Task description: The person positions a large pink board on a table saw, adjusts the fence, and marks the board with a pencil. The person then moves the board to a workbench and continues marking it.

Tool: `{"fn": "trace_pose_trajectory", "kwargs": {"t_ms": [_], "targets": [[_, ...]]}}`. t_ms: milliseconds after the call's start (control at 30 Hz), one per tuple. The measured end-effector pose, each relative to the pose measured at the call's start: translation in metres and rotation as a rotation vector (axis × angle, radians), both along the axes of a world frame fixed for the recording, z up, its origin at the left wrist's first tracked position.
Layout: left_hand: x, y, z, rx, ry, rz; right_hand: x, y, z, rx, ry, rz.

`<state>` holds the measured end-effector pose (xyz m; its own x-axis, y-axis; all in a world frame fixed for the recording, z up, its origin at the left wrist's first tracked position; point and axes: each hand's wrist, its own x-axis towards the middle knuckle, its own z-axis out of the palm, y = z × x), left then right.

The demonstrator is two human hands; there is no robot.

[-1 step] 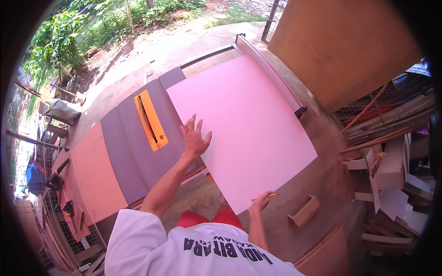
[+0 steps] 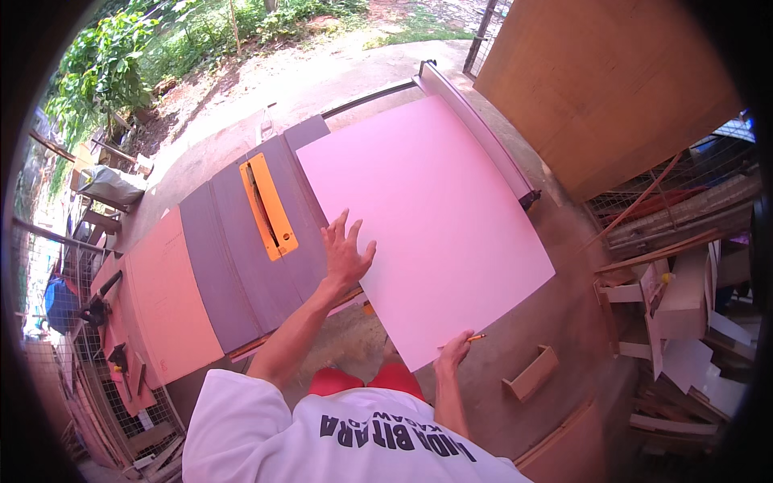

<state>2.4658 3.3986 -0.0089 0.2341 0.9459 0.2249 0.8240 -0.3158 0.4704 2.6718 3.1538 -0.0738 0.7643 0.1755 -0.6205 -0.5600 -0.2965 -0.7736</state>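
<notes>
A large, smooth pale panel (image 2: 435, 217), pinkish in this light, lies over the right part of a table saw with a dark grey top (image 2: 310, 229). My left hand (image 2: 348, 256) rests at the panel's left edge, fingers spread and stretched out. At the panel's near corner, my right hand (image 2: 452, 354) is closed. A short yellow pencil (image 2: 478, 337) sticks out of its fingers to the right. Whether those fingers also grip the panel's edge, I cannot tell. Left of the panel, an orange insert plate (image 2: 283, 243) with a long dark slot is set in the saw top.
A rail fence (image 2: 483, 133) runs beyond the panel's far right edge. An orange-tinted board (image 2: 173, 298) extends the saw top leftward, with a black tool (image 2: 98, 308) past it. A small wooden piece (image 2: 531, 373) lies on the floor at right, near stacked offcuts (image 2: 684, 298). A big plywood sheet (image 2: 604, 88) stands behind.
My left hand has slid slightly toward me along the panel's edge. The whole view has shifted a little; my right hand keeps the pencil at the near corner.
</notes>
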Motion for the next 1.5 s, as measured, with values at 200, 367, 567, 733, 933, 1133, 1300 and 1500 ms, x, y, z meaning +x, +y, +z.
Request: {"fn": "trace_pose_trajectory", "kwargs": {"t_ms": [200, 367, 567, 733, 933, 1133, 1300, 1500], "targets": [[-0.037, -0.131, 0.026, -0.056, -0.270, 0.062, 0.012, 0.036, -0.032, -0.104, -0.119, 0.513], [-0.093, -0.211, 0.040, -0.125, -0.287, 0.181, -0.002, 0.074, 0.003, -0.155, -0.113, 0.726], [-0.220, -0.305, 0.044, -0.298, -0.366, 0.405, 0.051, 0.031, 0.012, -0.088, -0.279, 0.676], [-0.358, -0.459, 0.017, -0.494, -0.411, 0.982, -0.065, -0.001, 0.018, 0.162, -1.282, 1.135], [-0.473, -0.556, -0.028, -0.514, -0.446, 1.195, -0.333, -0.020, 0.086, 0.141, -0.893, 1.820], [-0.629, -0.568, -0.012, -0.400, -0.526, 1.100, -0.546, -0.056, 0.096, 0.276, -0.750, 2.244], [-0.730, -0.573, 0.004, -0.242, -0.380, 1.153, -0.652, -0.071, 0.110, 0.336, -0.836, 2.350], [-0.851, -0.462, 0.016, 0.029, -0.194, 1.009, -0.735, -0.051, 0.100, 0.326, -0.865, 2.581]]}}
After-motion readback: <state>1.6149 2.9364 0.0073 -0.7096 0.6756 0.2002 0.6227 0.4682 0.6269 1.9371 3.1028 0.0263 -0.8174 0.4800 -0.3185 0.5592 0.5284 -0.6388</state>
